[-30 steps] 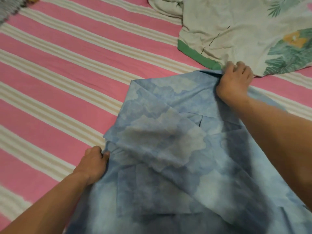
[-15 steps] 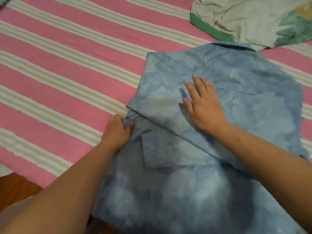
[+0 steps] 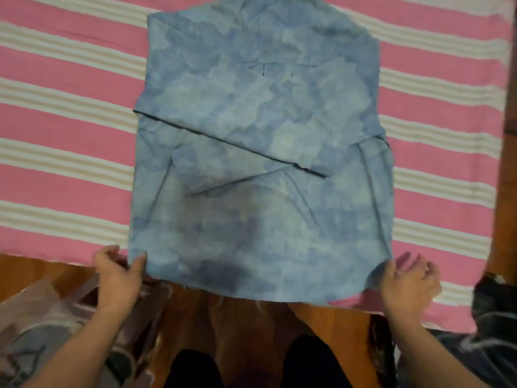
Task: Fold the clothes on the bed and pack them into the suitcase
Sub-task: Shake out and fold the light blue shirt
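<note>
Blue tie-dye shirt (image 3: 260, 152) lies flat on the striped bed (image 3: 64, 175), sleeves folded in, hem overhanging the near edge. Left hand (image 3: 119, 275) pinches the left hem corner; right hand (image 3: 407, 284) is spread loose beside the right corner, gripping nothing. Risk: a one-sided lift skews the fold and the sleeves slip out.

Mottled blue shirt (image 3: 260, 130), pink-striped sheet (image 3: 64, 175)
</note>
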`<state>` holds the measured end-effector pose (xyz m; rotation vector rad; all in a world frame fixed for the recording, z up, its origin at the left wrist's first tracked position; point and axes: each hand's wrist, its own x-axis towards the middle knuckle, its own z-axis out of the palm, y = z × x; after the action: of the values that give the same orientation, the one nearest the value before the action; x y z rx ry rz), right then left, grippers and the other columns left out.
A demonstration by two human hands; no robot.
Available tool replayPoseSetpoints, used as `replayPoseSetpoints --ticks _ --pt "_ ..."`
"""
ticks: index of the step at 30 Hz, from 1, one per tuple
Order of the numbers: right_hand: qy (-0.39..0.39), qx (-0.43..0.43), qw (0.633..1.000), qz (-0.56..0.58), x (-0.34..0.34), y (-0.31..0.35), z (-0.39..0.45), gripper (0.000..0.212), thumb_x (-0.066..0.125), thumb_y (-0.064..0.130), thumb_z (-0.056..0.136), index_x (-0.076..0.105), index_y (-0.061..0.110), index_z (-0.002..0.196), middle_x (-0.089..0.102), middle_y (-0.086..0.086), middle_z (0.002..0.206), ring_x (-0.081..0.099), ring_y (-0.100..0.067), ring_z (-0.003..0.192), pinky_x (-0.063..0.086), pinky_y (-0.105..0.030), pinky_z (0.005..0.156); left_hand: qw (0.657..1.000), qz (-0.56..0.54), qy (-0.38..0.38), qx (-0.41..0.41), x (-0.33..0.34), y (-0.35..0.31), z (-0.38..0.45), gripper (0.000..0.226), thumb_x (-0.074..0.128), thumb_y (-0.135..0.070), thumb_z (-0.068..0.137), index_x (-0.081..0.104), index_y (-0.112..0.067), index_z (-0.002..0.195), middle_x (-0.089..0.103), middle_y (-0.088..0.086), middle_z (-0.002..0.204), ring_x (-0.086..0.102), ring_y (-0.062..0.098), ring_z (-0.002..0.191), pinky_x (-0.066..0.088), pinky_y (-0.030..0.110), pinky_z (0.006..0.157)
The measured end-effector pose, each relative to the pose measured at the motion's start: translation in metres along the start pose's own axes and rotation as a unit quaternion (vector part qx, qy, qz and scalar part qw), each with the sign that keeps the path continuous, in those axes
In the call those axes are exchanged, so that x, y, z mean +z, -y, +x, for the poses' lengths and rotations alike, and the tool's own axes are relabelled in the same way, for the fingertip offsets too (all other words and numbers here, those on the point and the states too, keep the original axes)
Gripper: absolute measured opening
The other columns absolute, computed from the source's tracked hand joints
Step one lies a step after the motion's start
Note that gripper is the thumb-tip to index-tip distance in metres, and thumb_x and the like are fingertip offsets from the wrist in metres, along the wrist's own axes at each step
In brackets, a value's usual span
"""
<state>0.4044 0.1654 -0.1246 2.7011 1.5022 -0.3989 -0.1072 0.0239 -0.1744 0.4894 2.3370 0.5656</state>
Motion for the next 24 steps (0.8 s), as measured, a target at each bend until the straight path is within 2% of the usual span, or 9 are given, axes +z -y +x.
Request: replayPoseSetpoints --ticks 3,5,8,11,12,15,17,21,24 --pt "0.069 0.112 0.983 0.126 -0.001 0.017 0.025 0.043 0.065 0.032 0.092 0.056 0.0 0.119 0.06 -0.018 0.104 0.059 -0.041 0.103 0.047 -0.047 0.093 0.994 -0.031 -0.007 -0.1 0.004 0.006 0.006 0.031 0.073 -0.022 0.093 0.059 0.001 0.11 0.068 0.022 0.1 0.065 0.034 0.089 0.05 0.048 0.084" --pt "0.116 0.152 0.973 0.128 -0.002 0.017 0.022 0.033 0.068 0.022 0.092 0.06 0.0 0.116 0.065 -0.019 0.102 0.063 -0.041 0.101 0.049 -0.045 0.088 0.987 -0.066 -0.014 -0.144 0.003 0.001 -0.004 0.022 0.074 -0.015 0.092 0.062 -0.001 0.104 0.07 0.025 0.099 0.065 0.029 0.084 0.052 0.049 0.083" --pt "0.098 0.21 0.962 0.141 -0.009 0.003 0.005 0.023 0.069 0.019 0.093 0.065 0.0 0.107 0.068 -0.022 0.105 0.063 -0.042 0.1 0.048 -0.044 0.088 0.969 -0.103 -0.034 -0.222 -0.001 0.0 -0.016 0.015 0.074 -0.008 0.088 0.063 -0.002 0.097 0.069 0.021 0.096 0.063 0.032 0.086 0.049 0.044 0.081" --pt "0.121 0.312 0.912 0.238 0.003 -0.006 -0.009 0.043 0.074 0.041 0.083 0.066 0.001 0.097 0.069 -0.019 0.101 0.065 -0.038 0.089 0.054 -0.046 0.082 0.943 -0.161 -0.054 -0.287 0.005 -0.008 -0.03 0.011 0.065 -0.011 0.092 0.062 -0.002 0.096 0.066 0.021 0.088 0.068 0.032 0.074 0.053 0.044 0.077" --pt "0.143 0.339 0.888 0.276 0.012 -0.009 -0.013 0.052 0.075 0.05 0.076 0.065 0.003 0.096 0.069 -0.018 0.101 0.066 -0.039 0.088 0.057 -0.05 0.082 0.927 -0.188 -0.006 -0.323 0.012 -0.014 -0.039 0.013 0.061 -0.018 0.096 0.059 -0.004 0.097 0.063 0.016 0.085 0.067 0.027 0.068 0.054 0.041 0.075" --pt "0.172 0.374 0.84 0.354 0.031 -0.005 -0.028 0.032 0.077 0.033 0.083 0.058 0.007 0.083 0.069 -0.016 0.101 0.068 -0.04 0.091 0.058 -0.059 0.083 0.866 -0.3 0.118 -0.383 0.038 -0.032 -0.062 0.027 0.048 -0.039 0.104 0.056 -0.014 0.1 0.061 0.004 0.093 0.063 0.019 0.082 0.045 0.041 0.094" --pt "0.157 0.382 0.847 0.334 0.029 0.004 -0.038 0.025 0.075 0.021 0.086 0.056 0.009 0.075 0.068 -0.015 0.09 0.068 -0.041 0.087 0.058 -0.061 0.084 0.864 -0.318 0.131 -0.368 0.053 -0.032 -0.069 0.032 0.05 -0.042 0.104 0.06 -0.015 0.117 0.064 0.001 0.102 0.066 0.02 0.098 0.043 0.041 0.099" --pt "0.139 0.34 0.887 0.28 0.01 0.009 -0.06 0.029 0.067 0.027 0.094 0.059 0.007 0.075 0.067 -0.018 0.082 0.065 -0.039 0.081 0.056 -0.056 0.084 0.871 -0.294 0.121 -0.374 0.065 -0.032 -0.068 0.042 0.059 -0.038 0.1 0.059 -0.015 0.136 0.063 0.008 0.135 0.055 0.031 0.131 0.039 0.045 0.11" --pt "0.186 0.369 0.841 0.35 0.009 -0.003 -0.075 0.023 0.062 0.027 0.1 0.06 0.007 0.087 0.07 -0.017 0.098 0.067 -0.036 0.093 0.056 -0.048 0.086 0.861 -0.314 0.141 -0.374 0.068 -0.032 -0.067 0.041 0.055 -0.036 0.103 0.058 -0.015 0.138 0.063 0.005 0.138 0.06 0.027 0.122 0.034 0.046 0.115"
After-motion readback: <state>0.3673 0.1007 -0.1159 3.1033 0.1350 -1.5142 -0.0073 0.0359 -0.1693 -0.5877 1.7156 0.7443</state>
